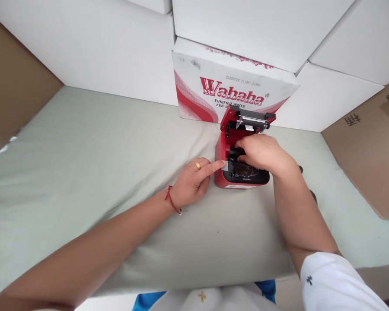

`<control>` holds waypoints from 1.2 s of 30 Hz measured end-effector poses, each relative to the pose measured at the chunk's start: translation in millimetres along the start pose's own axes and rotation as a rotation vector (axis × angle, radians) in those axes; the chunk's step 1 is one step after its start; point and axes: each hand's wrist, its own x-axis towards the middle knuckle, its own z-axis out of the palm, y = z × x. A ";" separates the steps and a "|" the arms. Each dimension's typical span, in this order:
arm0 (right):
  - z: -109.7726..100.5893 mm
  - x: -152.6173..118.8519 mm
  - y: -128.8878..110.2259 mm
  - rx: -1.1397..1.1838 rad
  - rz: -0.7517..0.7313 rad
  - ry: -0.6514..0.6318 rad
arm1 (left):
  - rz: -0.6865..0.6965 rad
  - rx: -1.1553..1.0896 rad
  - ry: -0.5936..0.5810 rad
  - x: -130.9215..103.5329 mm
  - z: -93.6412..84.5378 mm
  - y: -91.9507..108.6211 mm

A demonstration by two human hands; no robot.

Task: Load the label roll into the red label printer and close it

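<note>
Cloth (68, 142) stretches wide leftward and down to its near edge. A carton (235, 93) stands just behind the opened red machine (220, 149). The right hand (261, 151) reaches inside, grasp impossible to tell; the left hand (194, 179), released, touches its left edge, index straight.

A white Wahaha carton (233, 93) has red lettering, red curved bands and a dark smudge near its upper left corner. Plain white boxes (262, 28) rise behind the carton and to both sides. Well left of it is a brown cardboard panel (16, 82); well right, a brown box (372, 160) with black characters. The desk (84, 134), pale green and creased, spreads before it.
</note>
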 end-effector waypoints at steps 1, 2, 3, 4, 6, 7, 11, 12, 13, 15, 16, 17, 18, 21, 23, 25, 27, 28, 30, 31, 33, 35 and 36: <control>-1.0 -3.0 -0.3 0.015 -0.009 0.013 | -0.005 -0.002 -0.009 -0.3 0.3 -0.3; -1.5 -8.1 1.2 0.051 -0.028 0.041 | -0.008 -0.004 -0.019 -0.6 0.7 -0.8; -1.6 -15.7 4.5 0.108 -0.053 0.083 | -0.009 -0.006 -0.026 -0.9 1.2 -1.3; -1.6 -25.8 9.7 0.190 -0.079 0.139 | -0.007 -0.007 -0.028 -1.3 1.7 -1.8; -0.8 -51.7 25.8 0.400 -0.111 0.269 | 0.004 -0.015 -0.019 -1.9 2.8 -2.9; 0.2 -66.2 36.2 0.509 -0.099 0.330 | 0.011 -0.020 -0.014 -2.2 3.3 -3.3; 13.9 -113.6 81.6 0.767 0.077 0.480 | -0.003 -0.045 -0.031 -3.5 4.3 -4.2; 20.3 -119.6 90.8 0.777 0.121 0.454 | -0.015 -0.045 -0.041 -3.9 4.4 -4.3; 27.7 -123.0 98.3 0.777 0.154 0.390 | -0.027 -0.044 -0.050 -4.3 4.4 -4.4; 44.6 -123.5 108.5 0.774 0.183 0.192 | -0.040 -0.045 -0.061 -4.9 4.0 -4.7; 53.6 -121.8 112.0 0.776 0.190 0.108 | -0.045 -0.048 -0.067 -5.2 3.7 -4.9; 62.6 -119.7 115.3 0.778 0.205 0.068 | -0.048 -0.053 -0.072 -5.4 3.2 -5.2; 71.6 -117.6 119.2 0.770 0.232 0.078 | -0.050 -0.059 -0.078 -5.6 2.7 -5.4; 96.6 -113.1 136.5 0.613 0.401 0.247 | -0.057 -0.060 -0.098 -5.8 1.5 -5.8; 111.4 -110.4 150.2 0.499 0.490 0.293 | -0.057 -0.046 -0.101 -5.8 1.3 -5.7; 123.9 -106.0 159.9 0.465 0.496 0.265 | -0.055 -0.037 -0.091 -5.6 1.6 -5.5; 133.0 -100.7 162.8 0.473 0.456 0.235 | -0.051 -0.041 -0.087 -5.5 2.3 -5.4; 135.7 -98.8 162.0 0.472 0.440 0.229 | -0.048 -0.043 -0.085 -5.6 2.7 -5.4; 136.1 -99.2 158.4 0.465 0.422 0.226 | -0.044 -0.042 -0.080 -5.8 3.5 -5.7; 133.5 -102.4 156.8 0.462 0.416 0.226 | -0.043 -0.041 -0.079 -6.1 3.9 -6.0; 123.0 -115.6 155.8 0.468 0.396 0.226 | -0.045 -0.039 -0.082 -6.9 4.4 -6.9; 106.8 -134.9 157.3 0.479 0.342 0.236 | -0.048 -0.039 -0.097 -7.9 5.0 -8.0; 97.4 -144.8 157.8 0.473 0.310 0.254 | -0.049 -0.040 -0.104 -8.4 5.3 -8.5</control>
